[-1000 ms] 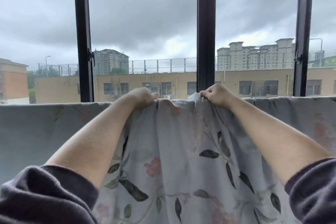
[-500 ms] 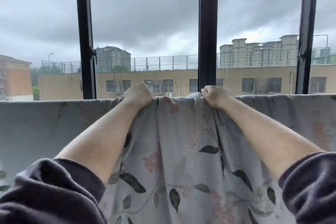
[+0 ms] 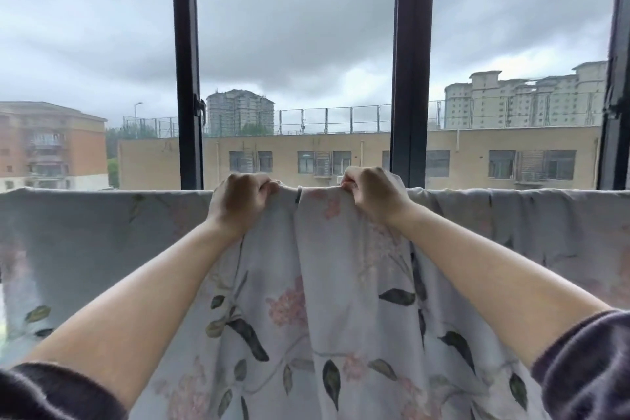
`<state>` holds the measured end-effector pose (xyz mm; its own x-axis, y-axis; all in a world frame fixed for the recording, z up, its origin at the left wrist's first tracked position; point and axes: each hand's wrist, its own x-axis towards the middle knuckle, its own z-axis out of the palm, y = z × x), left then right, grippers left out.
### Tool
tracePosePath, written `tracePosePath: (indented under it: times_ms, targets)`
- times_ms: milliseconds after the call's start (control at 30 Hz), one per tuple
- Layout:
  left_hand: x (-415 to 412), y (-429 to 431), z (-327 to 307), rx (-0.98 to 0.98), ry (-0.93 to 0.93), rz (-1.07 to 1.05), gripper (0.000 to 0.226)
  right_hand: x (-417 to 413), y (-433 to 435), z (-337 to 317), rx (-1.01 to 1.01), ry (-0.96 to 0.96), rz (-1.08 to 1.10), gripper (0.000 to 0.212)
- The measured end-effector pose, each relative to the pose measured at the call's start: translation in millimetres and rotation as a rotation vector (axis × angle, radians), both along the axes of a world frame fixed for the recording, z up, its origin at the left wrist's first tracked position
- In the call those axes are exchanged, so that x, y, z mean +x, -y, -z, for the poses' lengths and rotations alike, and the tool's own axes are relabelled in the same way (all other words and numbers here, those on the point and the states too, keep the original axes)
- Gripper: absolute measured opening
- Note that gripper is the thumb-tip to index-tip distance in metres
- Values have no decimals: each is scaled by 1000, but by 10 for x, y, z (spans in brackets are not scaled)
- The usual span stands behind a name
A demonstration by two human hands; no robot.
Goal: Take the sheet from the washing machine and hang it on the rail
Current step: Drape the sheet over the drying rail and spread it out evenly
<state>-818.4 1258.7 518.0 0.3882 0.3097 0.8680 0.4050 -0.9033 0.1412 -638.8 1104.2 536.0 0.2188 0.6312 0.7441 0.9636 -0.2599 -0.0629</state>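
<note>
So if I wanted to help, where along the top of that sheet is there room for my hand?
The top edge of the sheet lies free from the left hand to the picture's left side, and from the right hand to the right side. Crowded: the middle, where both hands grip bunched fabric with only a short gap between them.

The rail runs left to right, covered along its whole length and not itself visible. A floral sheet (image 3: 102,232) is draped directly over it, flat at left, gathered into folds at centre.
</note>
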Motion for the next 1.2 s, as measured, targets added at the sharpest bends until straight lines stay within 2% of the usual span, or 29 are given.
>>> tracePosePath:
  times_ms: [100, 167, 200, 267, 333, 400, 467, 567, 700, 767, 900, 967, 1033, 1200]
  targets:
    - [72, -53, -140, -59, 34, -125, 27, 38, -53, -151, 131, -66, 46, 19]
    - [80, -190, -221, -161, 87, -177, 29, 107, -87, -272, 229, -146, 98, 21]
    - [87, -263, -250, -229, 70, -203, 30, 174, -122, -299, 216, -185, 134, 22]
    - [92, -349, -260, -324, -94, -260, 36, 283, -212, -269, 4, -270, 173, 22]
    - [98, -351, -232, -335, -274, -302, 46, 334, -274, -214, -234, -360, 172, 29]
    - [76, -288, -213, -296, -370, -314, 56, 332, -256, -223, -332, -402, 178, 42]
    - [25, -244, -201, -265, -400, -256, 59, 301, -214, -231, -341, -391, 166, 49]
    - [-170, -290, -128, -233, -344, -154, 57, 246, -178, -175, -239, -266, 151, 45]
    - [-662, -430, 45, -113, -295, -285, 48, 68, -179, -63, 43, -40, 164, 29]
    - [-813, -447, 73, -90, -312, -300, 43, -121, -193, -27, 106, 11, 113, 27]
    - [-872, -467, 69, -84, -265, -183, 36, -651, -441, 104, -71, 48, -102, 35]
    - [-900, -502, 69, -123, -146, -83, 32, -805, -567, 148, -83, 85, -53, 34]
    - [-901, -545, 67, -130, -73, -65, 31, -858, -602, 157, -16, 42, -1, 31]
    - [-888, -662, -57, -161, -133, -79, 37, -962, -692, 121, 50, -78, 157, 34]
